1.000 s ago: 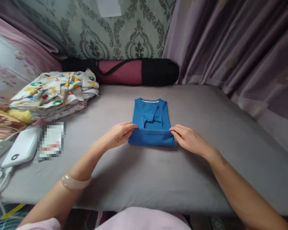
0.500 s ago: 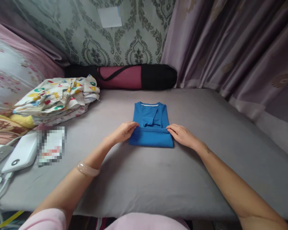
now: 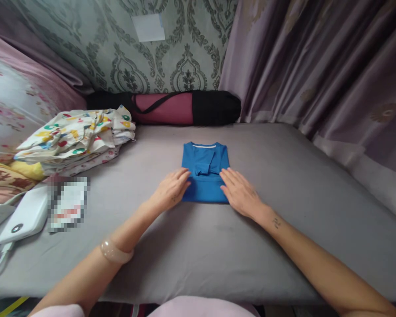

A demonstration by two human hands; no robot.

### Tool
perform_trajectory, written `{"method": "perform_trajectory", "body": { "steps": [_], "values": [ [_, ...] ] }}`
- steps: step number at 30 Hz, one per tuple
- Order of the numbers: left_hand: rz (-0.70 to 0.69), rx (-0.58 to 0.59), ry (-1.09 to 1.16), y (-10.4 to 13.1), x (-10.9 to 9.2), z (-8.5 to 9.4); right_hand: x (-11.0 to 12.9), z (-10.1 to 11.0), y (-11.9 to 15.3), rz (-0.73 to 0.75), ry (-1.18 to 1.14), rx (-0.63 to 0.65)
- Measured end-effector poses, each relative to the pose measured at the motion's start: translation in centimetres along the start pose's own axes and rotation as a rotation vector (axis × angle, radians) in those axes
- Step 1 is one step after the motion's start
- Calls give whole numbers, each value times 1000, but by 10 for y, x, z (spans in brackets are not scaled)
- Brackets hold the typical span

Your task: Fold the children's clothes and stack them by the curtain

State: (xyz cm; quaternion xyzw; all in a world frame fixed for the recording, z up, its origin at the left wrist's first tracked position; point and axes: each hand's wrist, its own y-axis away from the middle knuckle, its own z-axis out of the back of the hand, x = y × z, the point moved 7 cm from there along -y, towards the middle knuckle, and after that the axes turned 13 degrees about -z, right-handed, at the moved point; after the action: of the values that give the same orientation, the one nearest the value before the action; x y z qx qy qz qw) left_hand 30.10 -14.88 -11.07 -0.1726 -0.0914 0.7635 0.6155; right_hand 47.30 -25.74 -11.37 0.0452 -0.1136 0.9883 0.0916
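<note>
A blue garment (image 3: 206, 189) lies folded on the grey sheet, its neckline with a white strip at the far side and its lower part turned up in a band. Inside the neckline side, a folded blue piece rests above the band. My left hand (image 3: 174, 188) lies flat over the left edge of the band, fingers stretched out. On the right edge rests my right hand (image 3: 240, 191), also with fingers extended and palm down. Neither hand pinches the cloth.
Patterned folded clothes (image 3: 79, 134) are piled at the left. Nearer lie a white power bank (image 3: 26, 215) with cables and a blurred packet (image 3: 69, 204). A black and maroon long bag (image 3: 165, 108) lies along the wall, and curtains (image 3: 317, 66) hang at the right.
Both hands have let go of the band's upper corners and now lie flat on its sides, fingers spread further over the cloth. The view has shifted slightly.
</note>
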Motion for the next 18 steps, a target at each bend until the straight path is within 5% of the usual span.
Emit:
{"method": "perform_trajectory", "body": {
  "steps": [4,9,15,18],
  "values": [
    [-60,209,36,8,-27,-24,22,-19,16,181,-57,155],
    [-3,361,87,15,-19,-45,14,-36,17,131,-123,297],
    [74,330,266,13,-13,-39,18,-27,12,98,-85,356],
    [272,154,388,9,1,-24,39,-18,3,131,-62,301]
  ]
}}
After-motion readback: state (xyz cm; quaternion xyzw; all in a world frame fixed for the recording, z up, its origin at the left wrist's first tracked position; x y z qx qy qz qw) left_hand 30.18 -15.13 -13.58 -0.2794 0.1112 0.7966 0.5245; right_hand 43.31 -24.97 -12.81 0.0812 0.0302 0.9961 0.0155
